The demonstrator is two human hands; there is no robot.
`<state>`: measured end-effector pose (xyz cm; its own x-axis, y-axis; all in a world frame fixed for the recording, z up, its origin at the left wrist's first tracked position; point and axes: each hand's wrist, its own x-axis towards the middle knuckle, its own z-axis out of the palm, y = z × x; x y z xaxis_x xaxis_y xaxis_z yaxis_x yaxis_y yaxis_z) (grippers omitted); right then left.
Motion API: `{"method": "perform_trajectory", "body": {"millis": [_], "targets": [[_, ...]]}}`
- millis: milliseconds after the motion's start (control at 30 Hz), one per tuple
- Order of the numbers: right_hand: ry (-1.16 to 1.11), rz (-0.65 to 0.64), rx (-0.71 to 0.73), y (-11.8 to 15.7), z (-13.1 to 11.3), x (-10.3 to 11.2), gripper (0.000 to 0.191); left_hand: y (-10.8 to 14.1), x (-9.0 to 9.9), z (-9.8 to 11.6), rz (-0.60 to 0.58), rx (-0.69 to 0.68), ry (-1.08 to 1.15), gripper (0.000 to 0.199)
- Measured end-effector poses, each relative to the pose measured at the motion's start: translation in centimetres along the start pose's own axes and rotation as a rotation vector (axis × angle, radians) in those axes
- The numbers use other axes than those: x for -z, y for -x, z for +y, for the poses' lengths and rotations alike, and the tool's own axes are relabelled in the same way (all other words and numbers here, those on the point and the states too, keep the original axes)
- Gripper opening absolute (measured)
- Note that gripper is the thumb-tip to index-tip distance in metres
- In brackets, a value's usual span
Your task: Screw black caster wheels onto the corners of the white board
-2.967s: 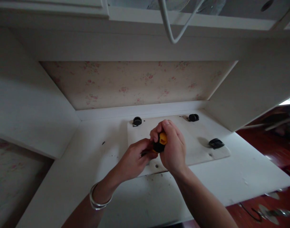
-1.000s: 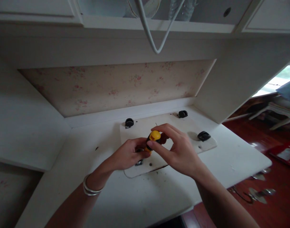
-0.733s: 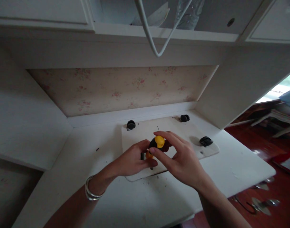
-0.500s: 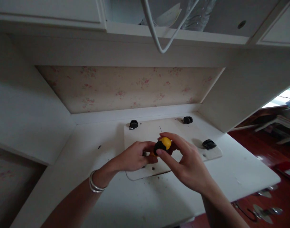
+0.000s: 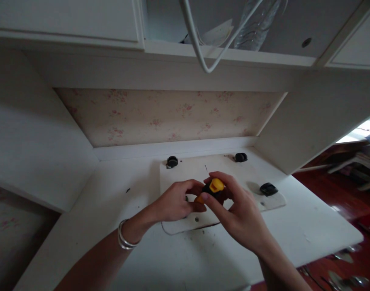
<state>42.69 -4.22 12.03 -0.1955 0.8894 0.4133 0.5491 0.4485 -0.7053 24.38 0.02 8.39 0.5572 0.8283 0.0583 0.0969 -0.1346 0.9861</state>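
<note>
My right hand (image 5: 236,206) is closed round the yellow-and-black handle of a screwdriver (image 5: 215,186), seen nearly end-on. Thumb and fingers of my left hand (image 5: 177,201) pinch in at its lower, orange part. The shaft and tip are hidden behind the handle and fingers. Both hands are above a white board (image 5: 197,166) that lies on a white desk top. Black casters stand on the board: one at the back left (image 5: 172,161), another at the back right (image 5: 241,157), and a third at the right (image 5: 269,189). My left hand covers the board's front left area.
An open cabinet shelf (image 5: 263,56) hangs overhead, with a white cable (image 5: 199,52) looping down and a clear plastic bottle (image 5: 257,26) inside. White side panels flank the desk top (image 5: 121,210). Flowered wallpaper (image 5: 169,117) covers the back. Red floor lies at right.
The screwdriver handle has turned and tilted within my right hand, showing a different side of its yellow end. Both hands stay together over the board. The view has shifted slightly.
</note>
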Motion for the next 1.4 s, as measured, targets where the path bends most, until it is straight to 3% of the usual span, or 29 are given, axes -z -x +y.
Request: {"method": "perform_trajectory", "body": {"millis": [67,100,267,333,500,567,667,767,833,1033,1133,1233,1300,1400], "targets": [[-0.011,-0.008,-0.028,0.0,-0.1,-0.1,0.035,0.0,-0.4,0.1,0.067,-0.016,-0.014,0.045],[-0.016,-0.01,-0.037,0.0,-0.1,-0.2,0.035,0.1,-0.4,0.1,0.038,-0.033,-0.008,0.044],[-0.043,-0.007,-0.046,0.1,-0.2,-0.2,0.035,0.5,0.4,0.1,-0.275,-0.006,0.123,0.03],[-0.05,-0.005,-0.043,0.1,-0.2,-0.2,0.035,0.4,0.6,-0.1,-0.238,0.017,0.108,0.027],[-0.038,-0.018,-0.058,0.0,-0.4,-0.4,0.037,0.1,-0.3,0.1,0.041,-0.004,-0.002,0.039],[-0.05,-0.025,-0.079,-0.1,-0.4,-0.5,0.039,0.2,-0.6,0.3,0.091,-0.03,-0.042,0.04],[-0.059,-0.012,-0.076,-0.1,-0.4,-0.5,0.037,0.5,-0.3,0.5,-0.067,-0.086,-0.004,0.027],[-0.066,-0.014,-0.055,-0.1,-0.4,-0.5,0.035,0.7,0.4,0.3,-0.22,-0.038,0.065,0.023],[-0.064,-0.016,-0.043,0.0,-0.5,-0.5,0.034,0.6,0.6,0.1,-0.192,-0.001,0.052,0.02],[-0.039,-0.018,-0.06,-0.1,-0.6,-0.6,0.036,0.3,-0.7,0.1,0.113,-0.063,-0.116,0.034],[-0.038,-0.009,-0.07,-0.1,-0.5,-0.6,0.038,0.6,-0.6,0.1,-0.046,-0.09,-0.022,0.027],[-0.051,-0.015,-0.048,0.0,-0.3,-0.4,0.038,0.9,0.1,-0.2,-0.204,-0.027,0.09,0.026],[-0.041,-0.023,-0.024,0.0,-0.3,-0.4,0.038,0.8,0.4,-0.3,-0.167,-0.002,0.094,0.025],[-0.026,-0.02,-0.018,-0.1,-0.5,-0.3,0.037,0.7,-0.3,-0.1,0.009,-0.009,0.053,0.031]]}}
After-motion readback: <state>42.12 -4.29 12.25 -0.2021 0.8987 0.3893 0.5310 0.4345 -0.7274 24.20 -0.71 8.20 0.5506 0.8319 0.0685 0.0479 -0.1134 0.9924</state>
